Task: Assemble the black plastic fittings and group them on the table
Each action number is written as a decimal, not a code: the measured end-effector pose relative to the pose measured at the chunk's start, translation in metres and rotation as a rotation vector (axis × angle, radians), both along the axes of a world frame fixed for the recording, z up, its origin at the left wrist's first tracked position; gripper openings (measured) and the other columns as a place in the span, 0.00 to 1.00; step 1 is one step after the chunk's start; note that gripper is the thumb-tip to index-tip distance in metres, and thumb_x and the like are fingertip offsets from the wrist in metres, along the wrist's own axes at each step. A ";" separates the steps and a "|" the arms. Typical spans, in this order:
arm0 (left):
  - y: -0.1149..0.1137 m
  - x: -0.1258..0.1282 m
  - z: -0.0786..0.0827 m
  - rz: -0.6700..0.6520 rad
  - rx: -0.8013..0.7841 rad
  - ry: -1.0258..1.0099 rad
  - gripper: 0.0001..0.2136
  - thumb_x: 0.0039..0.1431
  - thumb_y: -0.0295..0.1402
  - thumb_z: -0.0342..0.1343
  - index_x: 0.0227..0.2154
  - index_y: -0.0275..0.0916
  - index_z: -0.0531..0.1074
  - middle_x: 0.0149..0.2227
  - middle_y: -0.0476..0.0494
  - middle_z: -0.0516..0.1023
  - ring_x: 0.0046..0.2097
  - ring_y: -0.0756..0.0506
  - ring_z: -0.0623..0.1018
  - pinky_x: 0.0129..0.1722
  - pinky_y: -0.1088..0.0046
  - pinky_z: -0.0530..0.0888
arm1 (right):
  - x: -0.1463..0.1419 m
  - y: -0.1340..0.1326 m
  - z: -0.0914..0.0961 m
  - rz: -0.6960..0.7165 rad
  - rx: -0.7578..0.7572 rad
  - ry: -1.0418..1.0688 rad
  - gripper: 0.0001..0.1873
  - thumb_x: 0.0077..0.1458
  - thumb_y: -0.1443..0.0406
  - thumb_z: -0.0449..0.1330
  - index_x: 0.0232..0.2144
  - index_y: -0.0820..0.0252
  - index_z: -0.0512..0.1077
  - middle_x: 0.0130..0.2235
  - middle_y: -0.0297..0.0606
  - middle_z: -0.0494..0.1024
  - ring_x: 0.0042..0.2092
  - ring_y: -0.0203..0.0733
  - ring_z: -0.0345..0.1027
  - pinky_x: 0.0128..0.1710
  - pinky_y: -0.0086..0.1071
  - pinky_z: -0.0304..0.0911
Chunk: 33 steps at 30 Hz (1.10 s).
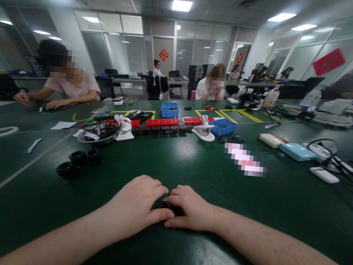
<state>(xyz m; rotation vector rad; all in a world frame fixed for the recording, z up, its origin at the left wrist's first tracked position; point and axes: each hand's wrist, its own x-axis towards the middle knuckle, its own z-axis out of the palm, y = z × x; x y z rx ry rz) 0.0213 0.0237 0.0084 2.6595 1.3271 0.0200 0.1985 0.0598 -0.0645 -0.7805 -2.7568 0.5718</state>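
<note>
Near the table's front, a small black round part (163, 205) shows between my two hands, mostly covered by fingers. My left hand (140, 200) curls around it from the left, thumb stretched toward the near side. From the right, my right hand (189, 208) closes on the same part, its fingertips and thumb almost meeting those of the left. What lies under the palms is hidden. Three black round pieces (78, 159) of thicker, ring-like shape sit together on the green table (113, 172), to the left of my hands.
Beyond my hands stand a metal bowl (97, 137) of dark parts, a white clip base (204, 131), red power strips (162, 123) and blue bins (223, 127). A wrench (33, 146) lies left. Right are a light-blue case (298, 151) and cables. Several people sit farther back.
</note>
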 end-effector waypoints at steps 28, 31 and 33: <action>-0.009 0.020 -0.014 0.105 0.043 0.152 0.13 0.55 0.39 0.55 0.32 0.31 0.74 0.32 0.38 0.75 0.36 0.38 0.73 0.34 0.63 0.69 | -0.001 0.000 0.000 0.009 0.003 0.008 0.17 0.45 0.54 0.62 0.30 0.62 0.69 0.30 0.34 0.69 0.33 0.37 0.60 0.34 0.30 0.53; -0.013 0.023 -0.021 0.150 0.137 0.161 0.14 0.57 0.40 0.53 0.30 0.31 0.73 0.29 0.36 0.75 0.34 0.38 0.73 0.32 0.62 0.69 | -0.002 0.000 -0.001 0.004 0.013 0.000 0.16 0.45 0.54 0.62 0.28 0.62 0.69 0.29 0.33 0.68 0.32 0.36 0.60 0.34 0.29 0.53; -0.013 0.023 -0.024 0.175 0.175 0.140 0.16 0.57 0.41 0.51 0.28 0.31 0.73 0.28 0.36 0.74 0.33 0.37 0.73 0.31 0.62 0.69 | -0.002 0.001 -0.001 0.010 0.019 -0.004 0.16 0.46 0.54 0.62 0.28 0.62 0.69 0.29 0.34 0.68 0.32 0.36 0.60 0.33 0.29 0.52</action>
